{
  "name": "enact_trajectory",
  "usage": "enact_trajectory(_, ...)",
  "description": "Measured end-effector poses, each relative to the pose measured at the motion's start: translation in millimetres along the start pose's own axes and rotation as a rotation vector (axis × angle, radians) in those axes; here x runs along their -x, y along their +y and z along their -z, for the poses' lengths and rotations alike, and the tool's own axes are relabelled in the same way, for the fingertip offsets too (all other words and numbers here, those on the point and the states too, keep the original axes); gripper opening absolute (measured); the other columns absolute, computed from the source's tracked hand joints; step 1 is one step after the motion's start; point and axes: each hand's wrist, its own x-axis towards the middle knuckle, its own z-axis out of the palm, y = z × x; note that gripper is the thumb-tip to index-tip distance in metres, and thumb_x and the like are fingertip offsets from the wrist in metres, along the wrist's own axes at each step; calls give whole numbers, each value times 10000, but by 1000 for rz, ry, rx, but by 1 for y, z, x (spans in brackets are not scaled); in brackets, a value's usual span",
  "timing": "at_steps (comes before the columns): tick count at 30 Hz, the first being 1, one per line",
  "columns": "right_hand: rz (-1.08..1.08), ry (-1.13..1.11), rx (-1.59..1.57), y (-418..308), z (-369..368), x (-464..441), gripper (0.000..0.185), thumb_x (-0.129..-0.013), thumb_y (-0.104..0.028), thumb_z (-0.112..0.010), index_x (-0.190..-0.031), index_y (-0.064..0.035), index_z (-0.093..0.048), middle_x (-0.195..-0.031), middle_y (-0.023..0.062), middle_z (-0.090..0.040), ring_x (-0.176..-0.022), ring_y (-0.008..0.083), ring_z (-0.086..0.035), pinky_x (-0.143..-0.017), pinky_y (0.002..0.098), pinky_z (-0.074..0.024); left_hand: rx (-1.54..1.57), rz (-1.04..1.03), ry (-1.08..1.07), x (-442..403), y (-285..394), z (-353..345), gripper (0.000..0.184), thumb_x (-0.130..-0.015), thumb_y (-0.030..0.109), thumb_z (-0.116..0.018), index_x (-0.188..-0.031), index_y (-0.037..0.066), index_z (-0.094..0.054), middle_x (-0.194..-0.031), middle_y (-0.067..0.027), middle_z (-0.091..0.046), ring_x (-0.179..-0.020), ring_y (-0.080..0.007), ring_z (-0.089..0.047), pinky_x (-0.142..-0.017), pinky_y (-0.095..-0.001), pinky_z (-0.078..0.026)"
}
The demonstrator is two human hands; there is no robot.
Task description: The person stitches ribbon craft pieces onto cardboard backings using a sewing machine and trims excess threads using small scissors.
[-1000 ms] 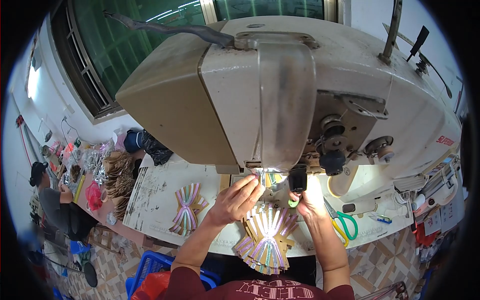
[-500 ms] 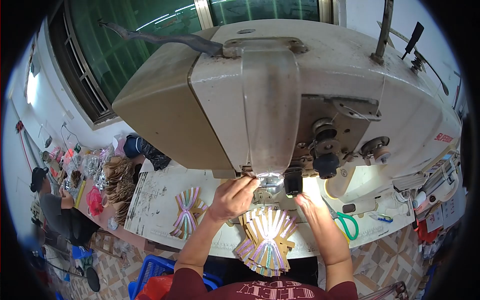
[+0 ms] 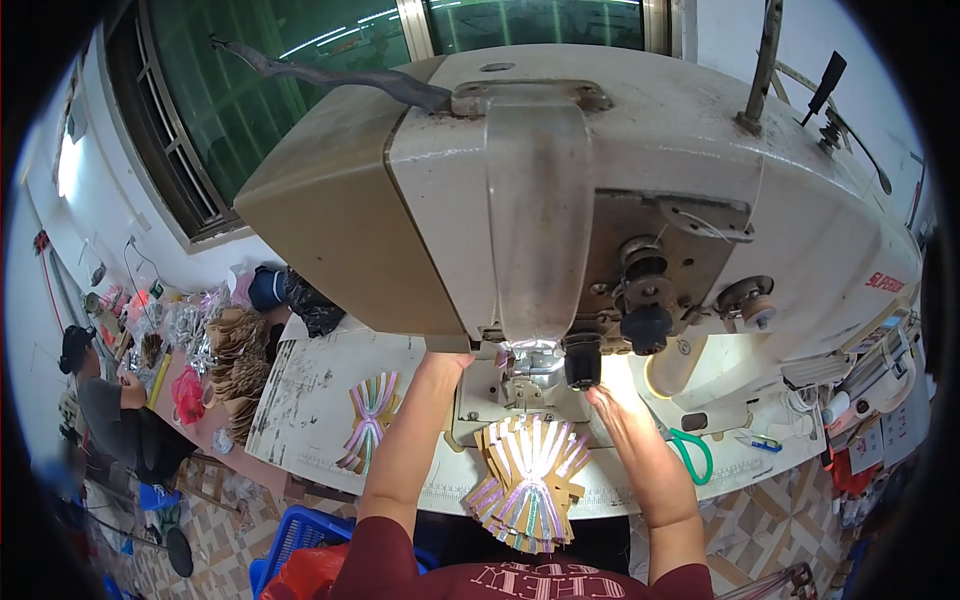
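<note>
The large sewing machine (image 3: 690, 120) fills the upper middle and hides much of both hands. My left hand (image 3: 451, 362) reaches under the left end of the machine head, its fingers out of sight. Beside the black knob by the needle area is my right hand (image 3: 602, 398), lit brightly, its fingers mostly covered. Near the table's front edge lies a fanned stack of brown bow-shaped pieces (image 3: 530, 485) with shiny purple, white and green strips. To the left of my left forearm rests a similar striped piece (image 3: 368, 420). What either hand touches is hidden.
Green-handled scissors (image 3: 692, 458) and a small blue-yellow tool (image 3: 765, 443) lie right of my right arm on the white table (image 3: 300, 420). A blue basket (image 3: 305, 535) stands below. At far left, a person (image 3: 105, 390) sits by brown stacks (image 3: 238, 370).
My left hand has moved left and back, from beside the presser foot to under the machine head's left end. My right hand stays by the black knob. The view shifts slightly.
</note>
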Motion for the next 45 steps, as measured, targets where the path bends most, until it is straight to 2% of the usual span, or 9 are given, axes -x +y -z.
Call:
enact_trajectory(7, 60, -51, 41, 0, -2, 1, 102, -739, -7, -537, -712, -70, -462, -559, 13, -428, -436, 95, -382, -367, 215, -290, 52, -247, -439, -17, 3, 0, 351, -878, 298, -365, -1113, 52, -452, -1064, -52, -505, -945, -153, -514, -782, -281, -456)
enact_trajectory(14, -145, -102, 434, -13, 16, 9, 142, -808, -166, -486, -750, -37, -501, -600, 19, -476, -387, 69, -350, -336, 209, -262, 49, -245, -107, 9, 8, 4, 371, -836, 286, -485, -1120, 53, -431, -1049, -70, -490, -954, -166, -505, -755, -305, -470)
enact_trajectory(15, -120, 26, 381, -17, -1, 22, 195, -797, -195, -555, -667, -51, -532, -413, -38, -323, -360, 48, -273, -329, 195, -186, -4, -233, 18, 14, 19, 7, 294, -785, 189, -577, -1027, 40, -500, -973, -79, -536, -878, -155, -540, -698, -300, -484)
enact_trajectory(19, -124, 69, 435, -24, 14, 39, 101, -796, -155, -542, -756, -74, -499, -573, -3, -458, -353, 40, -293, -314, 181, -223, -148, -320, -62, 35, 32, 55, 137, -704, -41, -601, -828, 14, -586, -801, -62, -599, -723, -142, -577, -669, -278, -475)
enact_trajectory(30, -88, -153, 800, 4, -7, 88, 148, -806, -123, -535, -879, 6, -533, -634, 29, -512, -385, 20, -338, -335, 162, -215, -439, -103, -74, 121, 25, 89, 169, -732, 128, -639, -870, 39, -604, -744, -3, -577, -608, -54, -506, -522, -184, -406)
enact_trajectory(32, -177, -198, 775, 12, -8, 92, 210, -791, -100, -543, -959, 25, -527, -841, 74, -555, -499, 47, -446, -424, 161, -369, -403, 120, -238, 132, 7, 85, 235, -725, 159, -641, -908, 22, -584, -786, -2, -575, -675, -64, -515, -591, -206, -425)
enact_trajectory(35, 33, -221, 782, 32, 10, 89, 206, -786, -66, -553, -971, 13, -509, -823, 35, -519, -592, 62, -481, -509, 161, -397, -424, -54, -368, 149, -26, 76, 237, -698, 101, -652, -892, -11, -574, -791, -13, -576, -702, -60, -513, -609, -221, -434)
enact_trajectory(37, -163, -189, 794, 26, 4, 90, 181, -766, -28, -578, -932, -7, -507, -779, 8, -506, -627, 65, -483, -534, 153, -393, -209, 109, -402, 164, -29, 70, 269, -665, 63, -650, -903, -21, -555, -813, -32, -587, -710, -75, -526, -645, -221, -437)
enact_trajectory(45, -353, -195, 650, 25, 9, 91, 345, -820, -169, -530, -1103, 16, -459, -989, 99, -530, -860, 152, -525, -740, 262, -426, -290, -241, -431, 161, -38, 67, 354, -598, 36, -670, -909, 7, -504, -792, -22, -563, -732, -86, -513, -672, -244, -436)
